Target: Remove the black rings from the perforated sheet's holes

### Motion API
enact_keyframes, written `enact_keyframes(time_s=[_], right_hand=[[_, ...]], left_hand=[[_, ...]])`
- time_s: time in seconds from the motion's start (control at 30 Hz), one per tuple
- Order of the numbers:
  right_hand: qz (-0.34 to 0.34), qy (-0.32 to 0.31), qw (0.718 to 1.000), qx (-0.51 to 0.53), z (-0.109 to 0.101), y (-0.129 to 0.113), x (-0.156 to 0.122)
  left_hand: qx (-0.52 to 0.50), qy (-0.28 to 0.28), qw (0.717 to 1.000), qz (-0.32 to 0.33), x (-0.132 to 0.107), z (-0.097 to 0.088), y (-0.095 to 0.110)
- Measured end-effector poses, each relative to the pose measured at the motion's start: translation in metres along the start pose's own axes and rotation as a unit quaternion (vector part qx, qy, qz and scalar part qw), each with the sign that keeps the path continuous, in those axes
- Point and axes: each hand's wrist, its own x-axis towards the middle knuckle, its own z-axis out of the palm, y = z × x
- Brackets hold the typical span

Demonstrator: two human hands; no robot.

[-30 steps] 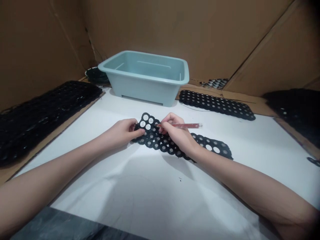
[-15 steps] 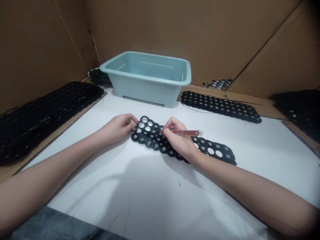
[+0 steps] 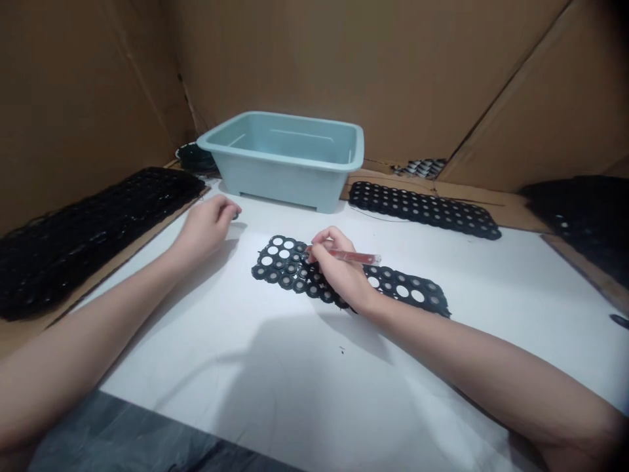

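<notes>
Two bare hands are over one white bench (image 3: 275, 367), and between them they hold two things. One black strip of joined rings (image 3: 287, 280) lies flat on the bench; taking its middle as the clock's centre, it runs from nine o'clock to just past three. Five clear white holes show near its nine o'clock end and three toward three o'clock (the covered stretch between cannot be counted).

The right hand (image 3: 344, 265) rests over the strip, its grip narrow around one slim red tool (image 3: 356, 256); the tool's inner end points toward nine o'clock, among the rings, though whether it touches them cannot be told. The left hand (image 3: 204, 226) is off the strip, between nine and ten o'clock, its grip pinched on one small dark piece (image 3: 236, 215).

One pale blue tub (image 3: 285, 177) stands at eleven o'clock. A second ringed strip (image 3: 425, 210) lies at two. One glossy black stack (image 3: 98, 236) sits at nine, and one dark heap (image 3: 584, 226) near three. A lone black piece (image 3: 620, 321) lies just past three, at the picture's edge. Tiny dark specks (image 3: 343, 352) dot the bench at six.
</notes>
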Motion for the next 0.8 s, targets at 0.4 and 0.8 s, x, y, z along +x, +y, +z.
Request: enact_keyframes(time_s=[0.4,0.8], right_hand=[[-0.142,-0.105,0.983,0.045,0.011,-0.003,-0.006],[-0.144,-0.045,0.988,-0.027,-0.007,-0.007,0.001]], left_hand=[[-0.389,-0.209,0.894,0.071,-0.056,0.037,0.054],[-0.012,-0.14,0.978,0.153,-0.022,0.024,0.015]])
